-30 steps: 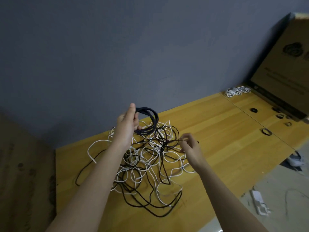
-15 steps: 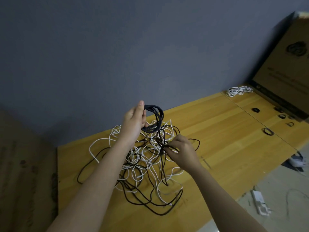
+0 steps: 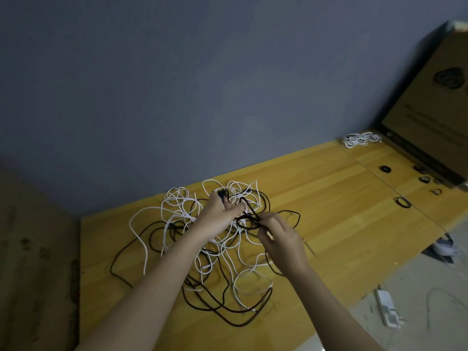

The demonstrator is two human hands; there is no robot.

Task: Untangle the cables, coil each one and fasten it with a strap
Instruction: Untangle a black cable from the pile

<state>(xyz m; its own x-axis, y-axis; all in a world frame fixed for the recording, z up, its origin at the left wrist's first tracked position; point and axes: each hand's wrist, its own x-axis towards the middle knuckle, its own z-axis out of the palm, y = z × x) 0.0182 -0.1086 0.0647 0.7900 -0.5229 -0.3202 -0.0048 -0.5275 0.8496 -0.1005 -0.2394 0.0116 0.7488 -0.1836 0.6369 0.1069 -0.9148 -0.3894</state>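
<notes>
Head view: left hand [image 3: 217, 211] grips coil [image 3: 224, 195]; right hand [image 3: 281, 236] pinches black loop [image 3: 248, 221]. Pulling could tighten snarls in tangle [image 3: 202, 249].

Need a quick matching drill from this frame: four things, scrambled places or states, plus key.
Things:
1. left hand
2. right hand
3. small bundle of white cable
4. white rectangular charger block

Places or states:
A. on the grey floor beside the table
B. far end of the yellow wooden table
C. grips a black coil above the tangle
D. pinches a black cable loop

Pairs: 1-C, 2-D, 3-B, 4-A
</notes>
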